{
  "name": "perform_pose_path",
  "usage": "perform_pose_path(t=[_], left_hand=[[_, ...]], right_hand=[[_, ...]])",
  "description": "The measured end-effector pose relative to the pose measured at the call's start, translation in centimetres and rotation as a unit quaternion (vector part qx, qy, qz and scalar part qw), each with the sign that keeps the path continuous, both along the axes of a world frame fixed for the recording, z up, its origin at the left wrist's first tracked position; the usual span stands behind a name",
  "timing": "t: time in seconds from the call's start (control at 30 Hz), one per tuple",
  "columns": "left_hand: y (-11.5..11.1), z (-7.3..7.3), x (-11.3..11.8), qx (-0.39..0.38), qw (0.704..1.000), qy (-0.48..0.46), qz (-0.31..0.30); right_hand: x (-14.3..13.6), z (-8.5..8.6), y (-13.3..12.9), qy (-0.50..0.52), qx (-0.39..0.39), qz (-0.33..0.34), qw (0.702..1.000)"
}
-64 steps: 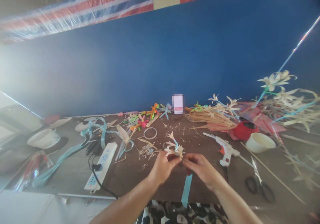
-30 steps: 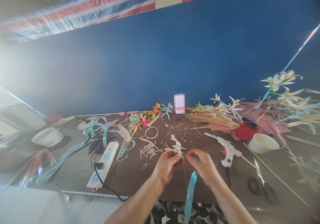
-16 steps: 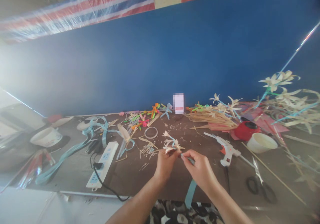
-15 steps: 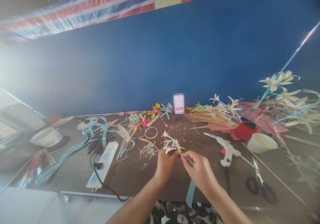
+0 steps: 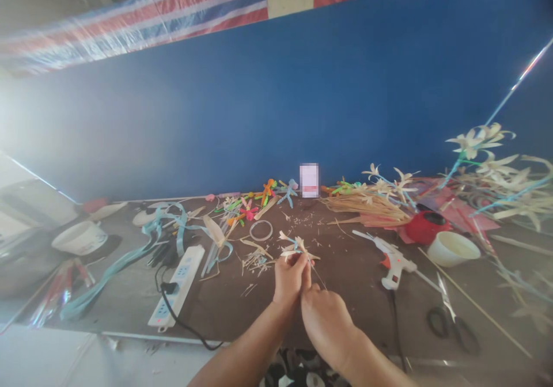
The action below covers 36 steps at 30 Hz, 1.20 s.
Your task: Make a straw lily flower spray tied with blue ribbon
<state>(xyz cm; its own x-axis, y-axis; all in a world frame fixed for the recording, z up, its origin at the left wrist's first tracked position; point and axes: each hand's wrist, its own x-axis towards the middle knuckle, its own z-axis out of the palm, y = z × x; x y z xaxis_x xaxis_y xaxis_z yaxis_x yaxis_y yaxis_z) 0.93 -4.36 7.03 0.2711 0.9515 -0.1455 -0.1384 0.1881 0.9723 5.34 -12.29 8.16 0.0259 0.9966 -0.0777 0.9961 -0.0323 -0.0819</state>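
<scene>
Over the middle of the table, my left hand point(image 5: 288, 280) pinches a small spray of cream-white flowers point(image 5: 297, 244) with light-blue stem wrapping. The blossoms point away from me, above the fingertips. My right hand point(image 5: 327, 313) is closed just right of it, thumb pressed up against the left fingers at the base of the flowers. What lies inside the right fist is hidden. A thin stem or wire point(image 5: 318, 276) sticks out beside the right thumb.
On the right are a white glue gun point(image 5: 394, 260), black-handled scissors point(image 5: 449, 315), a cream cup point(image 5: 453, 249) and finished flower stems point(image 5: 475, 142). A power strip point(image 5: 177, 289), light-blue ribbon point(image 5: 103, 286) and white bowl point(image 5: 80, 238) lie left. A clear ring point(image 5: 261, 230) sits beyond my hands.
My right hand has turned over from an upright pinch into a fist, closer to the left hand. The light-blue strip that hung below it is out of sight. The flowers tilted slightly.
</scene>
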Motion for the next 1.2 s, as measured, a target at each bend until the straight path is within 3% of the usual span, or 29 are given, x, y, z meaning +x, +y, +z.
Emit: perform_pose_path(t=[0.17,0.3,0.4,0.5,0.57,0.7,0.83,0.93,1.0,1.13,1.2], left_hand=[[1.1,0.3,0.1,-0.063,0.991,-0.110,0.040],[2.5,2.2,-1.0,-0.156,0.961,-0.226,0.025],[2.5,4.0,-1.6,-0.184,0.952,-0.244,-0.029],[1.6,4.8,-1.5,-0.170,0.954,-0.240,-0.051],[0.8,4.7,-1.1,-0.153,0.957,-0.237,-0.066],[-0.3,4.2,-0.4,-0.126,0.963,-0.228,-0.069],[-0.6,4.0,-0.6,-0.146,0.961,-0.225,-0.068],[-0.7,4.0,-0.9,-0.171,0.962,-0.201,-0.073],[-0.7,3.9,-1.0,-0.172,0.962,-0.194,-0.088],[-0.5,3.7,-1.2,-0.161,0.963,-0.185,-0.114],[-0.3,3.5,-1.3,-0.164,0.965,-0.167,-0.122]], right_hand=[[-0.1,-2.1,-1.2,0.066,-0.045,0.008,0.997],[2.2,-3.7,-2.1,0.221,-0.018,0.016,0.975],[4.9,-2.6,-1.8,0.370,0.056,-0.009,0.927],[6.6,0.2,-0.6,0.539,0.117,-0.049,0.833],[6.8,1.7,0.2,0.604,0.124,-0.046,0.786],[5.4,1.8,1.4,0.644,0.124,-0.033,0.754],[4.3,0.5,1.6,0.622,0.210,-0.103,0.747],[4.5,0.4,1.5,0.612,0.251,-0.130,0.739],[4.8,0.7,1.5,0.654,0.227,-0.119,0.712],[5.4,0.8,1.3,0.765,0.123,-0.099,0.624],[5.6,0.7,1.2,0.786,0.099,-0.103,0.602]])
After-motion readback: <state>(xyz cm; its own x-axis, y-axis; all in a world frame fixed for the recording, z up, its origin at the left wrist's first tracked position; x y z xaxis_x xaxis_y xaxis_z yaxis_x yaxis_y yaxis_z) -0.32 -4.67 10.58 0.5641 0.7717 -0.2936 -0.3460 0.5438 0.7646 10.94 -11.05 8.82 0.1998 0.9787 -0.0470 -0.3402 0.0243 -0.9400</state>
